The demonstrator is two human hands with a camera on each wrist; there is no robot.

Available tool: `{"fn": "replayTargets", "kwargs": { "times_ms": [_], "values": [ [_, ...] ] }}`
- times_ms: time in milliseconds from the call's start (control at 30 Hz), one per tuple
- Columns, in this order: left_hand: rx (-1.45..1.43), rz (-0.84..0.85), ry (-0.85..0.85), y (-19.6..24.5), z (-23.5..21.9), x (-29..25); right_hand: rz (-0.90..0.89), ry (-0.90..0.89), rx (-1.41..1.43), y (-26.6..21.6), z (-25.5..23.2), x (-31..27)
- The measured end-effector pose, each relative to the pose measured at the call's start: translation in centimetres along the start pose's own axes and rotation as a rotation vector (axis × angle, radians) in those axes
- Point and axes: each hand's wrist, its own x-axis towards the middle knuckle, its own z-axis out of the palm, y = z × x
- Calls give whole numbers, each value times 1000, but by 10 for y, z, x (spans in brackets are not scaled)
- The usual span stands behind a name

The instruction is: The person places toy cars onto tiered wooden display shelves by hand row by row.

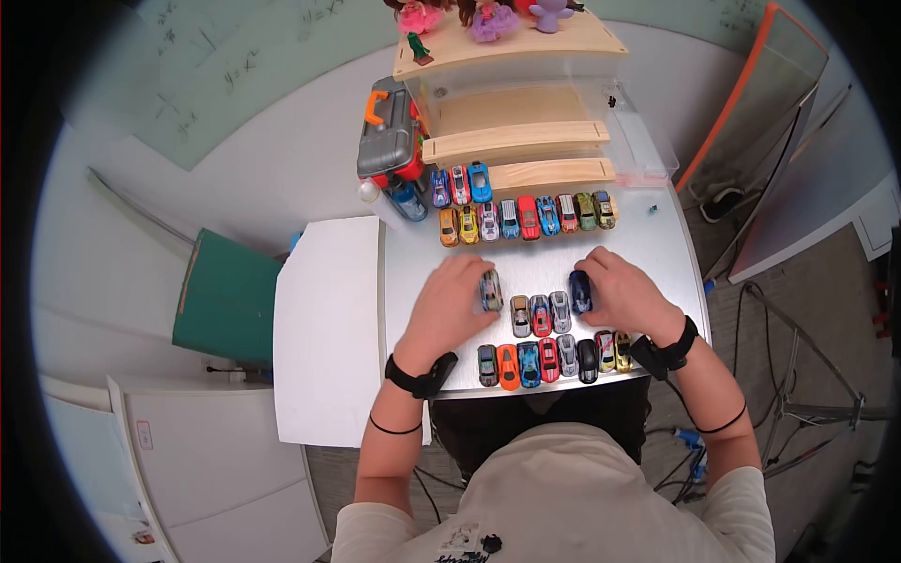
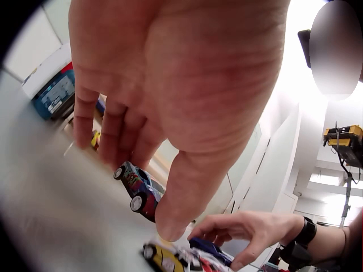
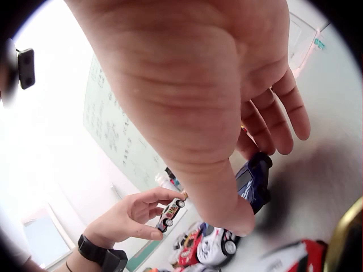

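Observation:
My left hand (image 1: pixel 449 302) pinches a multicoloured toy car (image 1: pixel 491 292) between thumb and fingertips; its wheels and dark patterned side show in the left wrist view. To the right, my right hand (image 1: pixel 627 296) grips a dark blue toy car (image 1: pixel 581 293) by its two ends, thumb at the near end. Between the hands stand a tan toy car (image 1: pixel 521 318), a red and blue toy car (image 1: pixel 541 316) and a silver toy car (image 1: pixel 560 312), side by side. Closer to my body is a row of several more toy cars, among them an orange toy car (image 1: pixel 508 367).
Toward the back of the metal table (image 1: pixel 413 272) are two more rows of toy cars, including a red toy car (image 1: pixel 528 217). Behind them lie wooden planks (image 1: pixel 516 143). A grey toolbox (image 1: pixel 389 136) and a blue bottle (image 1: pixel 408 201) stand at the back left.

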Motion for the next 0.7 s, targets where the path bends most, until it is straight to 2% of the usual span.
{"fn": "replayTargets", "kwargs": {
  "times_ms": [67,133,200,233,300,467,700],
  "values": [
    [56,87,207,2,-19,12,-79,130,7,-4,-17,10],
    [31,66,195,5,-36,34,-113,191,49,-8,-31,31],
    [92,122,264,8,-44,62,-71,293,119,-12,-45,58],
    [94,126,268,6,-44,77,-73,298,116,-10,-48,73],
    [181,159,319,-1,-38,104,-136,440,43,-3,-45,105],
    [248,105,305,-10,-29,137,-85,392,-3,2,-40,147],
    [286,89,333,-23,-19,138,-95,455,-90,3,-20,154]
  ]
}}
